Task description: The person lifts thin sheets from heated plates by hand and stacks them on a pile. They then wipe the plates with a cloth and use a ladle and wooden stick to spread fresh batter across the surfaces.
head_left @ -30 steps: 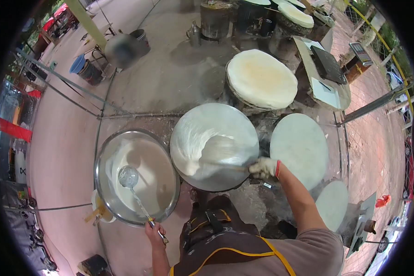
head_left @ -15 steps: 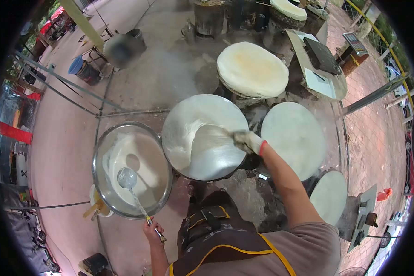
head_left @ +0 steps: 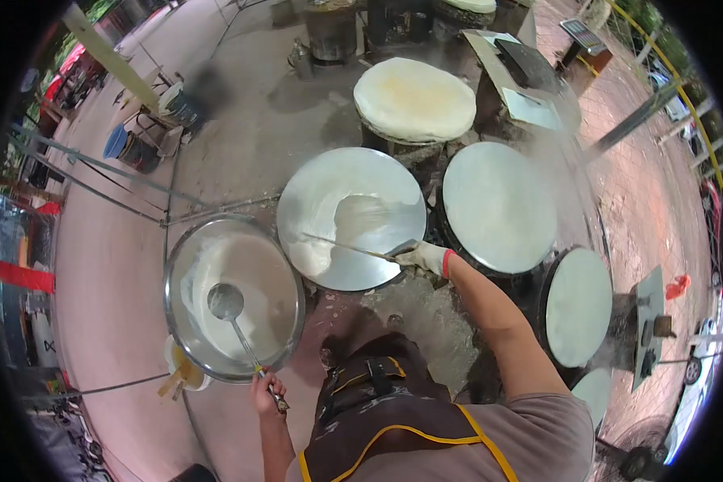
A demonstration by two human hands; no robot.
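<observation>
The gloved right hand (head_left: 422, 257) is gripping a thin, stiff spreader (head_left: 353, 249) by its near end over runny batter (head_left: 337, 229), while the left hand's (head_left: 262, 394) fingers are clenching the light ladle (head_left: 237, 321) at its handle tip.

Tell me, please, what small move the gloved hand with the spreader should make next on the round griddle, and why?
Probably sweep the thin spreader stick on across the round grey griddle: the white batter covers only part of it. The gloved right hand already holds the stick at the near rim.

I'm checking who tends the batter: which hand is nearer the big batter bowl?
Left. The left hand grips the ladle handle at the batter bowl rim; the gloved right hand is over at the round griddle, holding a spreader.
</observation>
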